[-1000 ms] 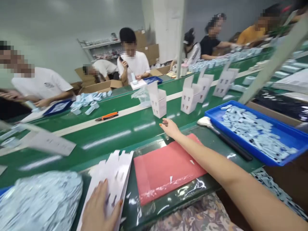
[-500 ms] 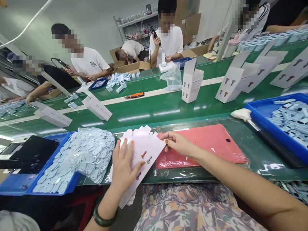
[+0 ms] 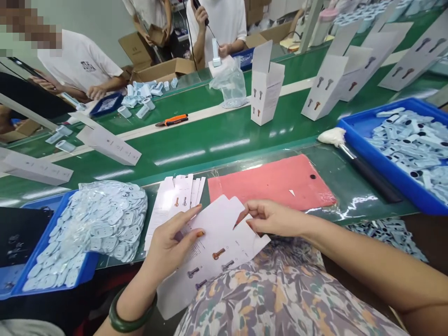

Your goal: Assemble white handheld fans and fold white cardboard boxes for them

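Observation:
A flat, unassembled white carton [image 3: 219, 233] printed with small brown and grey device pictures lies tilted before my lap. My left hand [image 3: 173, 245] holds its left side, thumb on the printed face and index finger stretched along the upper edge. At the upper right, my right hand [image 3: 271, 218] pinches the carton by its flaps, thumb and fingers bent. A stack of similar flat cartons [image 3: 164, 198] rests on the bench just beyond my left hand. Behind the held carton is a red sheet in clear plastic [image 3: 266, 184].
A blue tray [image 3: 353, 135] of light-blue parts stands right, beside a black-handled brush [image 3: 371, 175]. On the left, a bag of pale-blue plates [image 3: 117, 217] sits over another blue tray [image 3: 81, 275]. Standing cartons [image 3: 264, 88] and orange pliers [image 3: 175, 120] are on the green belt. Co-workers sit opposite.
One carton has come off the stack and moved toward my lap, turned in both hands. The rest of the stack now lies on the bench. My view has shifted.

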Demonstrator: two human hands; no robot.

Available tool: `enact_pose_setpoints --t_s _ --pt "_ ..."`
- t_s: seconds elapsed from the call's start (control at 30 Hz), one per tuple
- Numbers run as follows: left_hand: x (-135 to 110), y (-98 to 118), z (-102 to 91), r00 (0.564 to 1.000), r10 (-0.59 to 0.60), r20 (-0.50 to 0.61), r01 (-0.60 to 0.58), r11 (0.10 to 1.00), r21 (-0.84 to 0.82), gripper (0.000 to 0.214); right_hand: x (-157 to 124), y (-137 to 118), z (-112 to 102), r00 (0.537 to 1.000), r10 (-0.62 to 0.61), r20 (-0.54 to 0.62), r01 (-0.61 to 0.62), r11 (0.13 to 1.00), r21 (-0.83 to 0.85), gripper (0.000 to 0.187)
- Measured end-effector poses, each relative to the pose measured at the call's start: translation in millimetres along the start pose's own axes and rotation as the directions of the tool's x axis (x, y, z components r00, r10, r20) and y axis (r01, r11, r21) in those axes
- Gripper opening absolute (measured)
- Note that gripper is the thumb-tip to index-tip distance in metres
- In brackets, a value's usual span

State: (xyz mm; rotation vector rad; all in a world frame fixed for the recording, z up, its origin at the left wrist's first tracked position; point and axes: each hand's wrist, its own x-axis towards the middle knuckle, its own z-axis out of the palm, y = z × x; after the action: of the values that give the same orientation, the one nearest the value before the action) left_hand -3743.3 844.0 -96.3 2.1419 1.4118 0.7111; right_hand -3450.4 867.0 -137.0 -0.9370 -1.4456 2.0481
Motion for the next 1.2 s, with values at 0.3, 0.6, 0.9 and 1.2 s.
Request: enact_pose_setpoints --t_s 0.3,0.6,0.9,1.2 --pt "15 5 19.1 0.907 0.000 0.421 0.074 0.985 -0.159 0.057 -21 26 7 0.978 0.162 0.128 -0.163 0.987 -0.003 0.032" --pt "11 40 12.6 0.729 0.087 0.678 0.119 0.960 -0.252 0.097 -9 40 15 0.996 0.025 -0.090 -0.038 0.989 -0.140 0.028" --pt "18 42 -2.6 0.983 0.000 0.182 0.046 0.968 -0.248 0.085 -17 -24 2 0.567 -0.598 -0.566 0.570 0.782 -0.254 0.044" --pt "34 55 13.5 0.957 0.280 -0.081 -0.285 0.956 -0.067 0.088 -7 -29 38 0.146 -0.933 -0.329 0.688 0.335 -0.644 0.030"
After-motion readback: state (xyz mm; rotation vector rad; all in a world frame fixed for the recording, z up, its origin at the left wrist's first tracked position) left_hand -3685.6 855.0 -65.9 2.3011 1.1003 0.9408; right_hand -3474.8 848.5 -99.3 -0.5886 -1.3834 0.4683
